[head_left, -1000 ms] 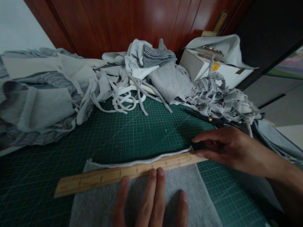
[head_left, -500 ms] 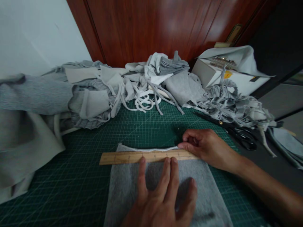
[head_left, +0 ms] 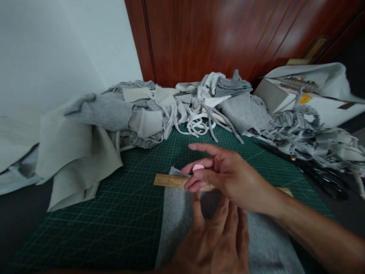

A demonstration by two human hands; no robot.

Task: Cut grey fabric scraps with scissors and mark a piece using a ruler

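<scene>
A wooden ruler (head_left: 168, 181) lies across the grey fabric (head_left: 178, 217), just below its far edge. My left hand (head_left: 215, 239) presses down with fingers stretched out over the fabric and the ruler; some fingertips are hidden behind the other hand. Above the ruler, my right hand (head_left: 225, 171) pinches a small pink piece of tailor's chalk (head_left: 198, 167) between thumb and fingers, its index finger extended. The right hand and forearm cover much of the ruler's middle and right part.
A green cutting mat (head_left: 122, 213) lies under the work. Grey fabric scraps (head_left: 154, 123) and cords are heaped along the back. Black scissors (head_left: 316, 175) rest at the right, near a white box (head_left: 319, 106). A larger pale cloth (head_left: 82, 171) drapes at the left.
My right hand has moved left from the fabric's far right corner to above the ruler, and pink chalk now shows in it. The left hand stays pressed down. The view has turned left.
</scene>
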